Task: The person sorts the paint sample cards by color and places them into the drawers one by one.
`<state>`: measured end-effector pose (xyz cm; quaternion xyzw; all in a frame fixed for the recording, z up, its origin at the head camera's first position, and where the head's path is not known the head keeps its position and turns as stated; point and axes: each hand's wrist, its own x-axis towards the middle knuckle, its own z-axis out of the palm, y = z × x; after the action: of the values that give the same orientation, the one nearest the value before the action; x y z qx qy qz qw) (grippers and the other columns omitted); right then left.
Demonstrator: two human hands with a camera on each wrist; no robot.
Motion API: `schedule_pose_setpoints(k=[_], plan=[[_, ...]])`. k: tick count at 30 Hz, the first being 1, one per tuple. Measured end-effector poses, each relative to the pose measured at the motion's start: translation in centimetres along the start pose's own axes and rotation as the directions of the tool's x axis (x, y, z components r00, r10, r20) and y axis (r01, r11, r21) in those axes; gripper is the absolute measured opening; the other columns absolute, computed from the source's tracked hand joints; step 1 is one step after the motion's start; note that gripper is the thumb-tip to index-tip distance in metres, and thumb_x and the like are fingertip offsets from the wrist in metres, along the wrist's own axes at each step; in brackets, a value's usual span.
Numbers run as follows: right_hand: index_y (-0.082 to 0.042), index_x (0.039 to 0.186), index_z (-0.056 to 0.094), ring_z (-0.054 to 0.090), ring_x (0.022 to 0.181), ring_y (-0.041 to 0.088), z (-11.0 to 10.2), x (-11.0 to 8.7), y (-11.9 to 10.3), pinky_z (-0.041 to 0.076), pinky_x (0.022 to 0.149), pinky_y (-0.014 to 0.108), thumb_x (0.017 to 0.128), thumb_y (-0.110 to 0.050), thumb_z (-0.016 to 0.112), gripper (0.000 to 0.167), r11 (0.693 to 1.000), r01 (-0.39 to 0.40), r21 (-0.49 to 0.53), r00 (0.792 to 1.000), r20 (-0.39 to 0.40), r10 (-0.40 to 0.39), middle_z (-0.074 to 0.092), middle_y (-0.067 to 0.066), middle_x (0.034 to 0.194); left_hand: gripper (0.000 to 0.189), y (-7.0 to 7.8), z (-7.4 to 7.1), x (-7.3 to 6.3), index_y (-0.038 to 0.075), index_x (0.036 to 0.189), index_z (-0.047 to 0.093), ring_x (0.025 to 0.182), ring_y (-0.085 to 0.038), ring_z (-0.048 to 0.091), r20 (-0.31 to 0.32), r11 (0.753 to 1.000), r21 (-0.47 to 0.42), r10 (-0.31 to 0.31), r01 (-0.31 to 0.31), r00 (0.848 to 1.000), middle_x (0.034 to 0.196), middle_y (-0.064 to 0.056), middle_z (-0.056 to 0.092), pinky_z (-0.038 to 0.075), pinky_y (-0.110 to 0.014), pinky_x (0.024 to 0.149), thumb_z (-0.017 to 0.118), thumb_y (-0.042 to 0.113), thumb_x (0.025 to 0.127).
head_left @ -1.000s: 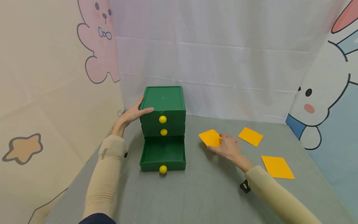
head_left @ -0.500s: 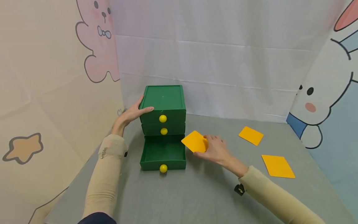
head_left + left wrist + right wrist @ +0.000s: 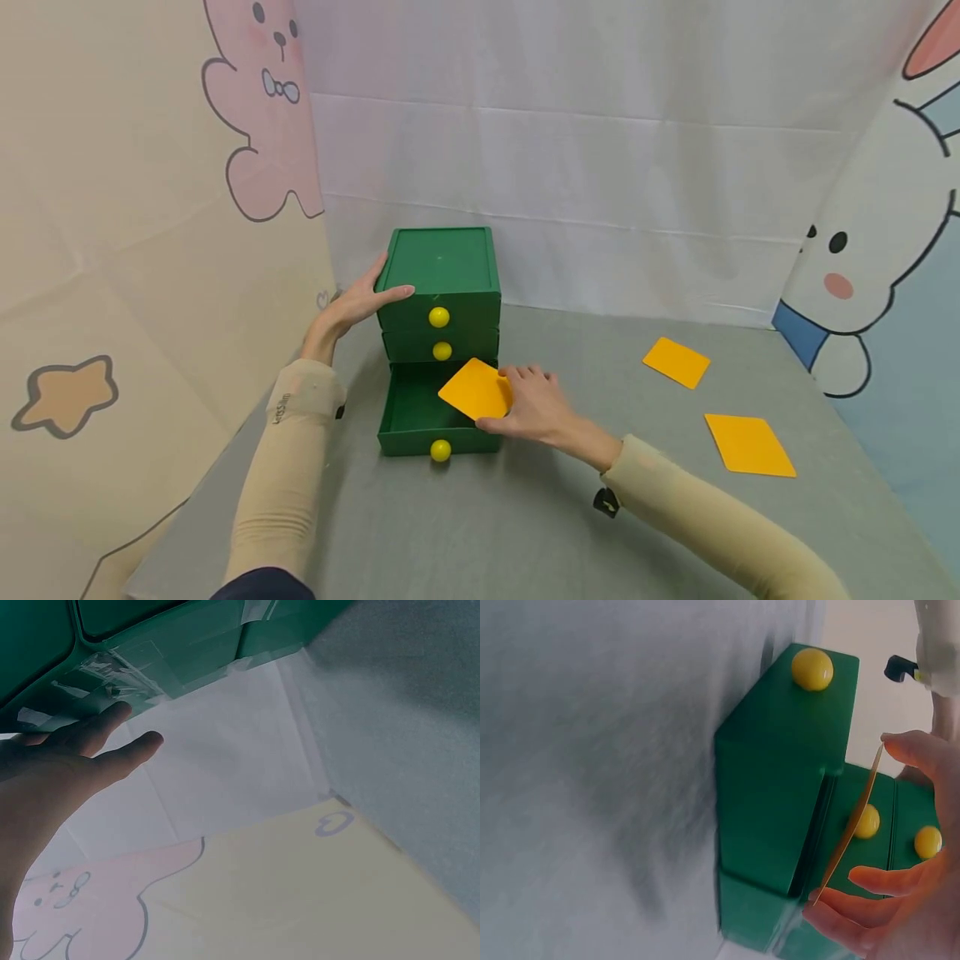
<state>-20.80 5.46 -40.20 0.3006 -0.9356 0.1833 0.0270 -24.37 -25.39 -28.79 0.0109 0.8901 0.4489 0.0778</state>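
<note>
A small green chest of drawers (image 3: 442, 262) with round yellow knobs stands on the grey table, its bottom drawer (image 3: 408, 400) pulled out. My left hand (image 3: 352, 308) rests against the chest's upper left side, thumb laid over the top front edge. In the left wrist view its fingers (image 3: 120, 754) lie straight along the taped green side. Over the open drawer, my right hand (image 3: 536, 406) holds an orange-yellow square card (image 3: 474, 389) by its edges between thumb and fingers. Seen from the right wrist, this card (image 3: 847, 832) is nearly edge-on and slightly bowed.
Two more orange-yellow cards lie flat on the table at the right, a farther card (image 3: 676, 362) and a nearer card (image 3: 750, 445). A white curtain (image 3: 570, 167) hangs behind the table (image 3: 525, 533). Printed cartoon cloths flank it on both sides.
My right hand has carried the card leftward from the table's middle to above the open drawer. The left hand stays on the chest.
</note>
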Motion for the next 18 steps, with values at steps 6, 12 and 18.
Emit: schedule_pose_setpoints(k=[6,12,18], plan=[[-0.007,0.129,0.057,0.052,0.1,0.027,1.2,1.1,-1.3,0.041,0.086,0.046,0.075,-0.062,0.068,0.078,0.998,0.062,-0.027,0.998,0.008,-0.062,0.063,0.009,0.12,0.092,0.0,0.2,0.1,0.025,0.154,-0.015,0.151,-0.032,-0.007,0.003,1.0,0.0,-0.001,0.001,1.0,0.163,-0.004,-0.014,0.008,-0.063,0.118,0.053,0.046,0.095],[-0.008,0.129,0.057,0.05,0.098,0.027,2.0,2.1,-1.6,0.039,0.084,0.045,0.076,-0.06,0.068,0.075,0.993,0.113,-0.029,0.994,0.012,-0.113,0.064,0.009,0.119,0.092,-0.1,0.2,0.2,0.025,0.154,-0.014,0.151,-0.032,-0.006,0.003,1.0,-0.001,-0.005,0.005,1.0,0.163,-0.003,-0.013,0.009,-0.063,0.118,0.053,0.046,0.095],[-0.009,0.13,0.056,0.049,0.105,0.028,2.3,3.0,-1.7,0.039,0.088,0.048,0.077,-0.06,0.068,0.074,0.988,0.148,-0.048,0.988,0.045,-0.146,0.061,0.01,0.124,0.093,-0.2,0.0,0.3,0.025,0.154,-0.015,0.152,-0.032,-0.006,0.0,1.0,-0.004,-0.002,0.002,1.0,0.163,-0.003,-0.014,0.008,-0.063,0.118,0.053,0.047,0.095]])
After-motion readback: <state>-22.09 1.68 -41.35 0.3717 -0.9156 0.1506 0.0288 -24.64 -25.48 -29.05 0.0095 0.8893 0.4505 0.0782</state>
